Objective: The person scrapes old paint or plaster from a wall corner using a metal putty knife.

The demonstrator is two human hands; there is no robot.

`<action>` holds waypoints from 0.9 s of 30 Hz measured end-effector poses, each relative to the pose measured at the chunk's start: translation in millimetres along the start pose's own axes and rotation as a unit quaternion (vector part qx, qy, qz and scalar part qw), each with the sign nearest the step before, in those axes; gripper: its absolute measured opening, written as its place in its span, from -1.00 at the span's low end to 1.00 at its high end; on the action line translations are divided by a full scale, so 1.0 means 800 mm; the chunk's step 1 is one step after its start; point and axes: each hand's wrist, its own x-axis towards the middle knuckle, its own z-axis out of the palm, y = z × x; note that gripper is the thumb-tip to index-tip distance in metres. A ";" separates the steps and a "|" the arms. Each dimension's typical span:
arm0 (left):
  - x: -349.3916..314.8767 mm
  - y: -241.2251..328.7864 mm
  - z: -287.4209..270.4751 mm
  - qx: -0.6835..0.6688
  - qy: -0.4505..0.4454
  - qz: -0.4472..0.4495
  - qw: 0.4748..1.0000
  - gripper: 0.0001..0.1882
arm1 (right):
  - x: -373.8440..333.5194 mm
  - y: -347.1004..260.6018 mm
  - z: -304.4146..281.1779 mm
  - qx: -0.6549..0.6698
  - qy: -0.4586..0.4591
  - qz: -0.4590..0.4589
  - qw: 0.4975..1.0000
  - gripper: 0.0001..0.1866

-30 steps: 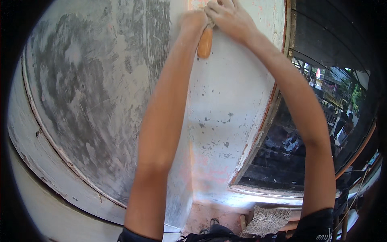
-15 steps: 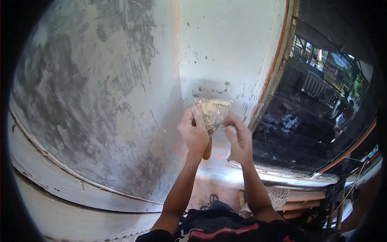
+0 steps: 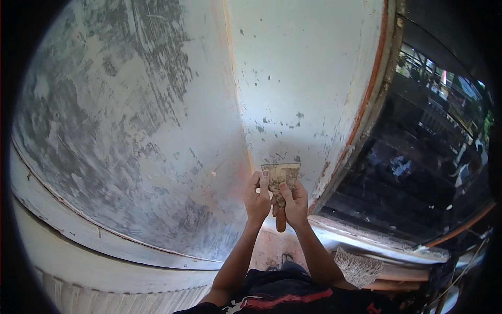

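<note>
The work on the walls is judged to be only partly done. On the left wall (image 3: 130, 131), a pale coat is spread unevenly, and many dark grey areas are left, mainly toward its outer edge. The right wall (image 3: 308, 68) is mostly pale, but small dark spots are seen above its lower edge. Whether any part is finished cannot be told.

The scraper (image 3: 274, 180) is held in front of the lower part of the right wall, near the corner with the left wall; contact with the wall cannot be confirmed. Its broad blade edge is pointed away from the body, its wooden handle (image 3: 281, 221) toward it, and the long axis is almost straight between them. The blade is gripped by the right hand (image 3: 295, 204), thumb on top. The left hand (image 3: 257, 201) is kept narrow, its thumb at the left blade edge; its grip cannot be judged.
</note>
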 end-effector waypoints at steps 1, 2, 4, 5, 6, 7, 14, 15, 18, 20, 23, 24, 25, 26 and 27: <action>0.004 -0.003 0.001 0.005 0.009 0.002 1.000 -0.68 | 0.006 0.002 0.000 0.004 -0.009 0.004 1.000 -0.78; 0.008 -0.006 0.002 -0.010 0.001 -0.016 1.000 -0.67 | 0.013 0.006 -0.001 -0.034 0.003 -0.025 0.999 -0.79; 0.015 -0.008 0.004 -0.022 0.003 -0.031 0.999 -0.67 | 0.029 0.013 -0.007 -0.066 0.005 -0.052 0.996 -0.79; 0.018 -0.007 0.006 -0.015 0.017 -0.030 0.999 -0.66 | 0.037 0.016 -0.012 -0.074 -0.011 -0.040 0.996 -0.79; 0.020 -0.007 0.006 -0.008 0.034 -0.028 0.999 -0.66 | 0.045 0.016 -0.014 -0.082 -0.029 -0.027 0.996 -0.79; 0.023 -0.009 0.005 -0.003 0.046 -0.026 0.999 -0.66 | 0.052 0.015 -0.015 -0.077 -0.042 -0.022 0.996 -0.79; 0.034 0.020 -0.002 0.251 0.159 0.114 0.948 -0.73 | 0.080 0.025 -0.005 -0.059 -0.093 0.028 0.993 -0.82; 0.036 0.025 -0.005 0.309 0.175 0.137 0.925 -0.75 | 0.080 0.027 0.003 -0.084 -0.079 -0.030 0.993 -0.79; 0.040 0.032 -0.008 0.347 0.210 0.121 0.906 -0.75 | 0.096 0.024 0.014 -0.201 -0.119 -0.238 0.943 -0.47; 0.047 0.042 -0.009 0.374 0.219 0.118 0.894 -0.73 | 0.103 0.025 0.014 -0.306 -0.174 -0.291 0.890 -0.20; 0.061 0.052 -0.003 0.440 0.225 0.144 0.857 -0.74 | 0.128 0.035 0.023 -0.338 -0.171 -0.283 0.881 -0.22; 0.065 0.053 -0.004 0.437 0.245 0.159 0.851 -0.76 | 0.136 0.038 0.031 -0.330 -0.167 -0.290 0.883 -0.25; 0.068 0.054 -0.007 0.435 0.265 0.173 0.843 -0.77 | 0.140 0.038 0.040 -0.326 -0.169 -0.286 0.885 -0.25; 0.069 0.059 -0.009 0.460 0.273 0.194 0.823 -0.83 | 0.143 0.036 0.049 -0.343 -0.155 -0.286 0.881 -0.25; 0.072 0.060 -0.013 0.463 0.272 0.194 0.821 -0.83 | 0.146 0.035 0.057 -0.361 -0.140 -0.287 0.876 -0.25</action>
